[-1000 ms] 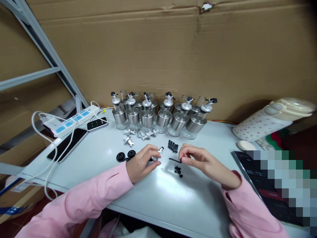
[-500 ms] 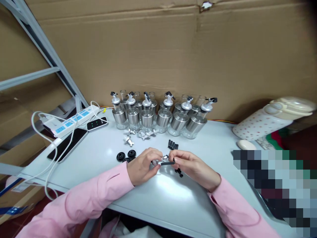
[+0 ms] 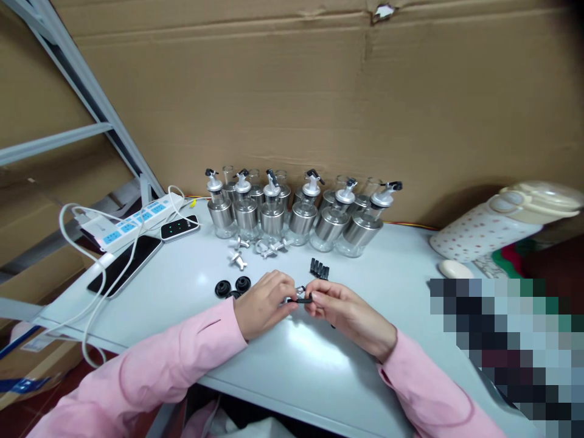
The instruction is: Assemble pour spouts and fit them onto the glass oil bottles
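Two hands meet over the table, a small black stick between them.
On my feed, the left hand grips a silver spout, mostly hidden by the fingers, while the right hand pinches the black stick close against it; I can't tell whether the two touch. Left of the hands I see round black stoppers, with loose spouts farther off and short black tubes just beyond the right hand. Along the far side stand six spouted bottles, open-necked bottles behind. A phone lies left, a spotted flask far right.
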`<act>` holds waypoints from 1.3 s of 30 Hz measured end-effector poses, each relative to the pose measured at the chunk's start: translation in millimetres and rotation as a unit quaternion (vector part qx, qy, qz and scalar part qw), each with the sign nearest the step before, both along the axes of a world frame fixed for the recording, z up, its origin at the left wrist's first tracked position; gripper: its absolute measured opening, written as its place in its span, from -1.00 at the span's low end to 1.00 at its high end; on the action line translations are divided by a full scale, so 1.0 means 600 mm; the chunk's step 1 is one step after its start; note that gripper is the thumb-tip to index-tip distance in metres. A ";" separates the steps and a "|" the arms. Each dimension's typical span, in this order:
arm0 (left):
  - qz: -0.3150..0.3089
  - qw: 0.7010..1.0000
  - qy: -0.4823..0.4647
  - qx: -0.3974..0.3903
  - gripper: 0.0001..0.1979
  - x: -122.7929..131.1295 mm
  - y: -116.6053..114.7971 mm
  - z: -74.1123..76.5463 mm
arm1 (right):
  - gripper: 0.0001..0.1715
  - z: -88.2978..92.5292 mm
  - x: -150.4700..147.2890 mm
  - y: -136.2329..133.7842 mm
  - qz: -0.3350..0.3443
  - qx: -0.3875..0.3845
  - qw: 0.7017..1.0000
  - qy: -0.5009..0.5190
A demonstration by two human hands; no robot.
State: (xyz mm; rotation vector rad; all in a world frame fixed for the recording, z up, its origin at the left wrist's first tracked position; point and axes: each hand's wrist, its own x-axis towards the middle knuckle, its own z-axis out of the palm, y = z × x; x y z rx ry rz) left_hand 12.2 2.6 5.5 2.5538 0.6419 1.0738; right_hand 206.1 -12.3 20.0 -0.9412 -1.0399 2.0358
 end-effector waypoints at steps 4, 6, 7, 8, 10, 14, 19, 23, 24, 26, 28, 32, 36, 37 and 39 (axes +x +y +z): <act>0.014 1.000 0.003 0.000 -0.93 0.001 -0.002 0.004 | -0.67 0.002 -0.003 0.000 -0.018 0.025 0.999 -0.023; 0.021 1.000 0.001 0.003 -0.93 0.001 -0.002 0.005 | -0.67 0.004 -0.005 -0.001 -0.037 0.057 0.996 -0.061; 0.025 1.000 0.001 0.004 -0.93 0.001 -0.002 0.004 | -0.66 0.005 -0.006 -0.002 -0.050 0.074 0.993 -0.081; 0.028 1.000 0.001 0.005 -0.93 0.001 -0.001 0.004 | -0.65 0.006 -0.007 -0.003 -0.065 0.090 0.989 -0.098; 0.032 0.999 0.002 0.005 -0.93 0.001 -0.001 0.003 | -0.65 0.008 -0.009 -0.004 -0.098 0.118 0.981 -0.117; 0.029 0.999 -0.023 0.007 -0.94 0.001 -0.001 0.002 | -0.69 0.009 -0.009 -0.005 -0.124 0.140 0.975 -0.121; 0.025 0.999 -0.038 0.027 -0.91 0.002 -0.001 0.004 | -0.69 0.007 0.003 0.001 -0.165 0.079 0.981 -0.062; -0.011 0.999 -0.035 0.035 -0.85 0.002 0.001 0.002 | -0.69 0.010 0.004 0.002 -0.139 0.034 0.989 -0.041; -0.013 0.999 -0.034 0.037 -0.84 0.002 0.001 0.001 | -0.70 0.011 0.003 0.002 -0.129 0.030 0.990 -0.039; -0.013 0.999 -0.027 0.041 -0.83 0.001 0.002 -0.001 | -0.71 0.012 0.000 0.000 -0.116 0.025 0.992 -0.035; -0.013 0.999 -0.018 0.049 -0.82 0.000 0.002 -0.001 | -0.73 0.012 -0.001 -0.001 -0.110 0.024 0.993 -0.032; -0.011 0.998 -0.011 0.066 -0.81 0.000 0.002 0.001 | -0.72 0.010 0.001 -0.002 -0.093 0.027 0.995 -0.028; -0.014 0.997 -0.007 0.073 -0.81 0.001 0.002 0.002 | -0.68 0.006 0.002 -0.003 -0.091 0.045 0.993 -0.053; -0.016 0.997 -0.007 0.070 -0.80 0.002 0.001 0.001 | -0.67 0.005 0.002 -0.003 -0.094 0.050 0.992 -0.064; -0.020 0.998 -0.010 0.061 -0.79 0.001 0.001 0.000 | -0.66 0.004 -0.001 -0.005 -0.105 0.058 0.989 -0.085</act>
